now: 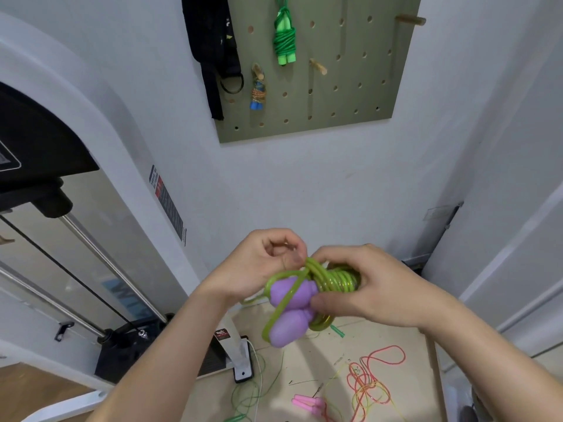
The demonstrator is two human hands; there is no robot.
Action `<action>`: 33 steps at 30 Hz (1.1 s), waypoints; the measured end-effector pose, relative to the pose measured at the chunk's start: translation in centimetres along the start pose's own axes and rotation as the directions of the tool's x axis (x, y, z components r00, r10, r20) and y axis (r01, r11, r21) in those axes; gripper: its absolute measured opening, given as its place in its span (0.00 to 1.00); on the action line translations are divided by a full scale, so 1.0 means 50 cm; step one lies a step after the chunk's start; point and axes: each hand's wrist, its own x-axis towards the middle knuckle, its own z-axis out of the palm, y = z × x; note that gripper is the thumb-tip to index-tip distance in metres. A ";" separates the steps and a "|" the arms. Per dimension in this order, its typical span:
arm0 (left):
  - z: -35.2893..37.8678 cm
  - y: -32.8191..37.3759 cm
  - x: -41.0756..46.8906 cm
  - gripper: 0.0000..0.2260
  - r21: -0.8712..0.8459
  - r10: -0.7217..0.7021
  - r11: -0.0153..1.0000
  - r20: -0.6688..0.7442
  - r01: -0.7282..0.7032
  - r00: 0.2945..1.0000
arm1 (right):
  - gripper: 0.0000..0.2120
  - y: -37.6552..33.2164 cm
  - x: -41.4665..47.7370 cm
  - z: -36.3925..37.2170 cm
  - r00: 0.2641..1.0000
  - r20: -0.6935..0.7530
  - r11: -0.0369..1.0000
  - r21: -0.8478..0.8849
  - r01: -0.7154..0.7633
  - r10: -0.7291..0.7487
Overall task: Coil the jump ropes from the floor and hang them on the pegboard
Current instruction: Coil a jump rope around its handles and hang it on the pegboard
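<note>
A long sticker sits on the white machine frame at the left. It is red and dark, and its words are too small to read.

In the lower middle of the frame, both hands hold one jump rope. It has two fat, smooth purple handles side by side. Its shiny yellow-green cord is wrapped round and round them in a tight coil. The left hand pinches a bit of the cord at the top of the bundle. The right hand is curled around the coil, with its thumb on a purple handle.

At the top, a flat olive pegboard full of round holes hangs on the white wall. Two ropes hang there: a bright green rope and a small blue-handled rope. Two wooden pegs are bare. A black strap hangs at its left edge.

At the bottom, on the tan floor, lie a loose red-orange cord, two pink handles and a thin green cord.
</note>
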 end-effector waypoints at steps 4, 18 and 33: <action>0.070 -0.028 -0.009 0.04 -0.406 -0.171 0.910 -0.180 0.085 0.969 | 0.21 0.019 0.001 0.012 0.998 -0.043 0.797 0.604 -0.015 0.051; 0.052 -0.029 -0.060 0.32 -0.526 -0.003 0.846 -0.157 -0.081 0.988 | 0.16 0.066 0.015 0.074 0.921 0.001 -0.194 0.978 0.081 0.390; 0.114 0.039 -0.039 0.06 -0.021 0.292 0.926 -0.593 -0.377 0.750 | 0.28 0.059 0.026 0.137 0.996 0.027 -0.447 0.895 0.014 0.083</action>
